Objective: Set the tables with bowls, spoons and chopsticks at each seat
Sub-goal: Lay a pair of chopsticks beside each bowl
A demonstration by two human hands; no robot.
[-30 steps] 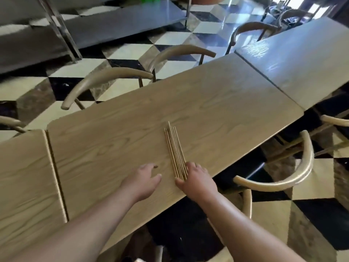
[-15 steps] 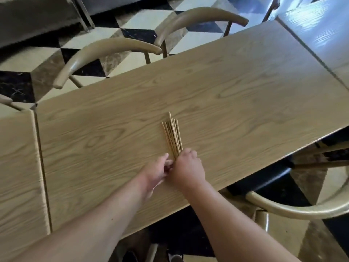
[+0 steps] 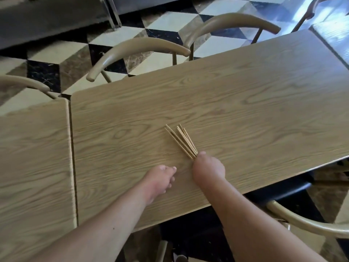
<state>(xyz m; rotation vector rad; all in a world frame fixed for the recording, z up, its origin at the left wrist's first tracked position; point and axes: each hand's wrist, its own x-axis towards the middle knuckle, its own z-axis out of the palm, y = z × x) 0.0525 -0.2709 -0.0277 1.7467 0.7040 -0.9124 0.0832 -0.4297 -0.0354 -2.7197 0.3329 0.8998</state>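
Observation:
A bundle of several light wooden chopsticks [image 3: 182, 141] fans out over the middle wooden table [image 3: 226, 103], tips pointing away and to the left. My right hand [image 3: 208, 170] is closed around their near ends, which are hidden in the fist. My left hand [image 3: 160, 178] rests on the table a little to the left of it, fingers loosely curled and holding nothing. No bowls or spoons are in view.
A second table [image 3: 34, 157] abuts on the left and a third [image 3: 336, 35] at the far right. Curved-back chairs stand along the far side [image 3: 136, 52], [image 3: 232, 21], and one [image 3: 306, 222] at the near right. Beyond is a chequered floor.
My right hand has gathered the chopsticks' near ends into its fist, so they fan and tilt left. My left hand has drawn back from the bundle. The camera view moved closer and lower.

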